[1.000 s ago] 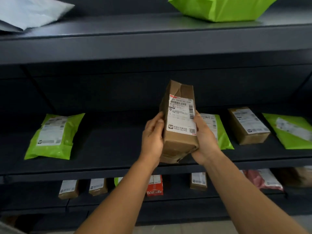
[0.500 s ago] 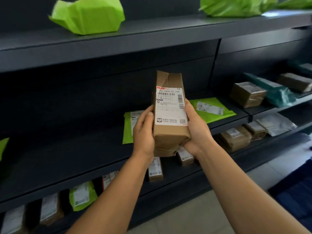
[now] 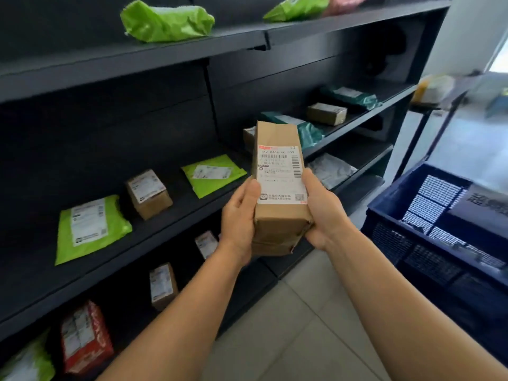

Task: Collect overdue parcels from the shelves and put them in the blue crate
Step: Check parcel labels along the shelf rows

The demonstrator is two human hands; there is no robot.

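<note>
a: tall brown cardboard parcel with white shipping label [image 3: 279, 188] upright in mid-air, left of the dark blue slatted plastic crate [image 3: 428, 240], well apart from it.

b: grip?

a: clamped on both sides. left hand [image 3: 239, 215] curled round the left edge, right hand [image 3: 323, 213] wrapped round the right edge and low corner.

b: risks?

a: could catch the crate's near rim on the way over, if carried too low. might land on the grey parcel [image 3: 483, 207] already inside the crate and tip. loose bottom flap could snag.
</note>
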